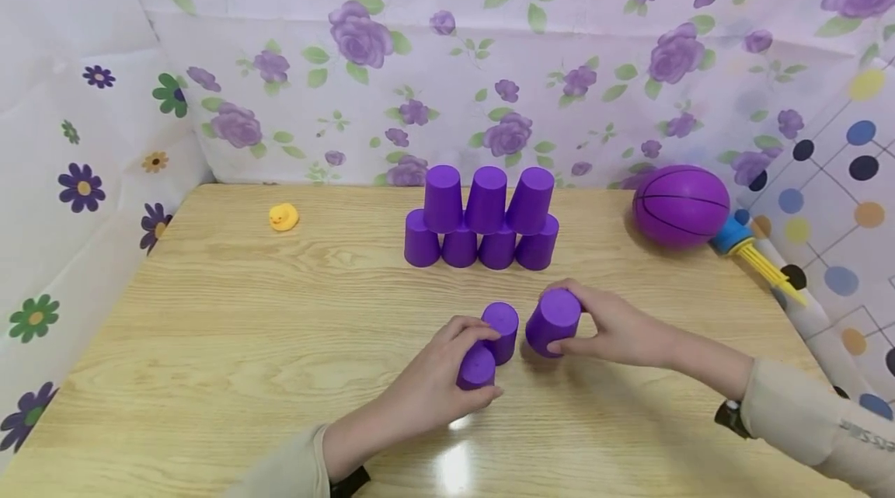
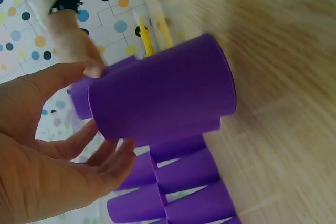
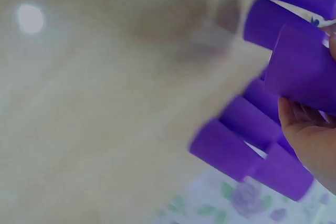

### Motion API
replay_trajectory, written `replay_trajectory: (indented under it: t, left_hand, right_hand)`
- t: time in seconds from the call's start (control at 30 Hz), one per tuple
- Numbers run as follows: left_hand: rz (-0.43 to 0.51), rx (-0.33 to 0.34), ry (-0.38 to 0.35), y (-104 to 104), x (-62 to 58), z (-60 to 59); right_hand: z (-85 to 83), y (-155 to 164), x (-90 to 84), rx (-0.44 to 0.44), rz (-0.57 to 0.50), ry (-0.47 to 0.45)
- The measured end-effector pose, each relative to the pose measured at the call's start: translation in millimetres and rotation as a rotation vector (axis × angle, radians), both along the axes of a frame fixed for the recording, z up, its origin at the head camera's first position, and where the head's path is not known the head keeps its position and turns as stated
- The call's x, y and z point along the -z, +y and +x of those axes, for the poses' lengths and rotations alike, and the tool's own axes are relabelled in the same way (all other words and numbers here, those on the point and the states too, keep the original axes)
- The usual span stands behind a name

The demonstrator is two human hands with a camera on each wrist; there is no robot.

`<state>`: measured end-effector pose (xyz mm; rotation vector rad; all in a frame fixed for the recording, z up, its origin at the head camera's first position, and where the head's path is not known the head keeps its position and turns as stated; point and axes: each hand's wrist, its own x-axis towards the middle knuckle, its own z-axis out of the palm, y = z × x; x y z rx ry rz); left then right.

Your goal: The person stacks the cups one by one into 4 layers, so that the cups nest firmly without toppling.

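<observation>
Seven upside-down purple cups form a pyramid (image 1: 482, 222) at the table's middle back, four below and three on top. In front of it, my left hand (image 1: 470, 352) curls over a purple cup (image 1: 478, 367), seen close in the left wrist view (image 2: 163, 90). A second purple cup (image 1: 502, 329) stands touching it. Just to the right, my right hand (image 1: 572, 325) grips a third, tilted purple cup (image 1: 552, 319), which also shows in the right wrist view (image 3: 304, 69). The pyramid's cups (image 3: 247, 145) appear blurred behind it.
A small yellow rubber duck (image 1: 283, 216) sits at the back left of the wooden table (image 1: 210, 343). A purple ball (image 1: 680, 205) and a blue and yellow pump (image 1: 751, 249) lie at the back right. Floral cloth walls enclose three sides.
</observation>
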<state>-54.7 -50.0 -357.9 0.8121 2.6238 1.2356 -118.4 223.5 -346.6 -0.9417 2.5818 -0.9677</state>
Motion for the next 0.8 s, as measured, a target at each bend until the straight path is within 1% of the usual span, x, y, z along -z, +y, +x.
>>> replay_trajectory:
  t: [0.1, 0.23, 0.33, 0.43, 0.5, 0.6, 0.7, 0.8]
  left_hand:
    - [0.046, 0.002, 0.003, -0.4, 2.6, -5.3]
    - [0.061, 0.012, 0.002, -0.6, 4.9, -8.4]
    - [0.05, 0.02, -0.021, -1.3, 6.7, -9.0]
    - [0.043, 0.024, -0.054, -2.2, 9.7, -8.9]
    - [0.046, 0.032, -0.071, -2.8, 13.1, -8.7]
    - [0.044, 0.059, -0.085, -3.8, 19.1, -9.3]
    - [0.046, 0.082, -0.121, -6.6, 23.9, -10.4]
    - [0.058, 0.09, -0.166, -9.2, 26.4, -12.5]
  right_hand:
    - [-4.9, -0.5, -25.3, 0.003, -0.007, 0.03]
    - [-14.7, -0.2, -58.7, 0.021, -0.031, 0.166]
    - [-22.6, -0.5, -77.4, 0.054, -0.033, 0.225]
    - [-31.3, -0.8, -87.4, 0.101, -0.03, 0.175]
    - [-37.3, -1.0, -92.0, 0.153, -0.023, 0.134]
    - [-48.6, -2.0, -99.0, 0.215, -0.008, 0.1]
    - [-62.6, -5.3, -106.8, 0.242, -0.041, 0.082]
    - [-78.2, -10.6, -112.2, 0.249, -0.092, 0.095]
